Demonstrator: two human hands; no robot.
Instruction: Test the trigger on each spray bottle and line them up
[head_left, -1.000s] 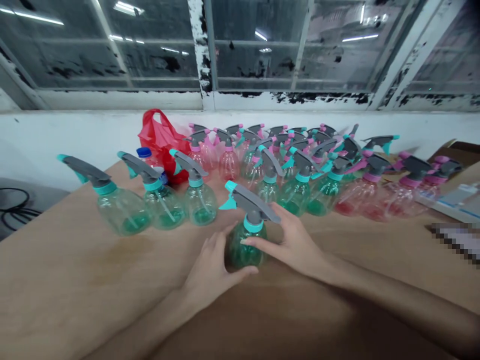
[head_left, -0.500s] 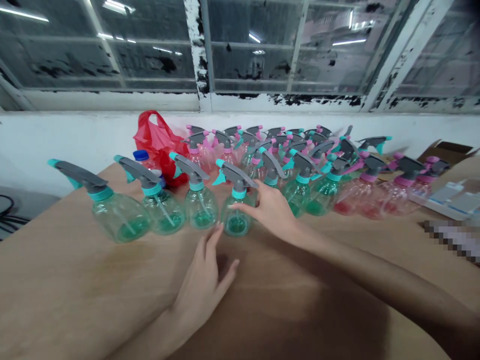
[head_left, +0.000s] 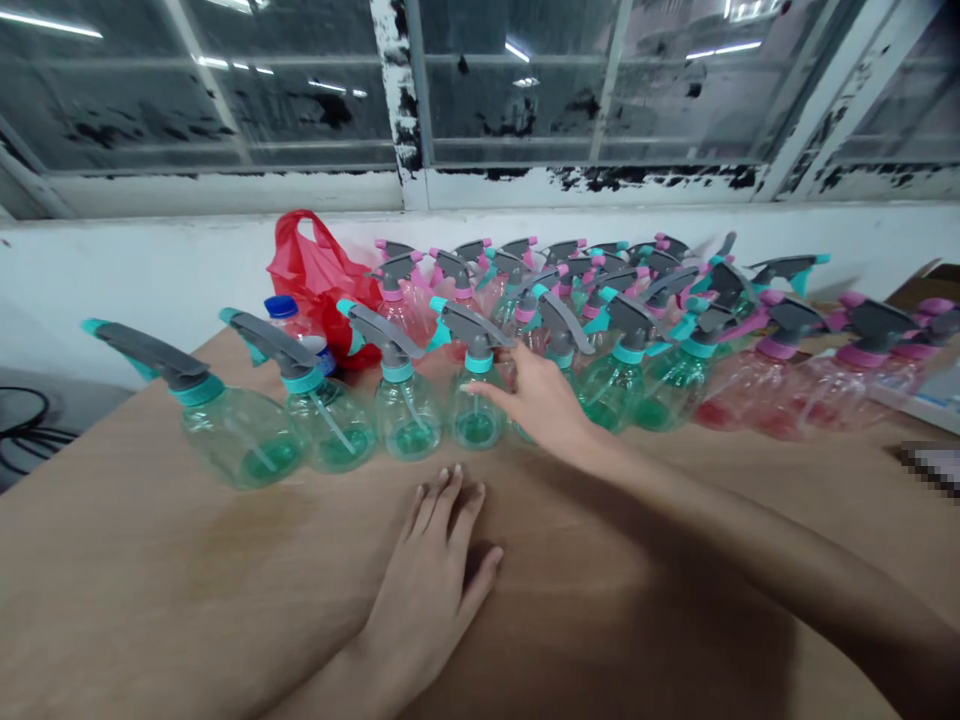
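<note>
A clear green spray bottle with a grey and turquoise trigger head stands upright in the front row on the table. My right hand is closed around its right side, thumb across the front; the fingers behind are mostly hidden. My left hand lies palm down on the wooden tabletop, fingers outstretched, holding nothing. To the left of the held bottle stand three similar ones: a near green spray bottle, a middle spray bottle and a far-left spray bottle.
Right of my right hand the row continues with green spray bottles and pink spray bottles; several more crowd behind. A red plastic bag and a blue-capped bottle sit at the back left. Black cable lies beyond the table's left edge.
The green spray bottle moved forward, away from me, into the front row with my right hand on it. My left hand let go, drew back and came down flat on the table.
</note>
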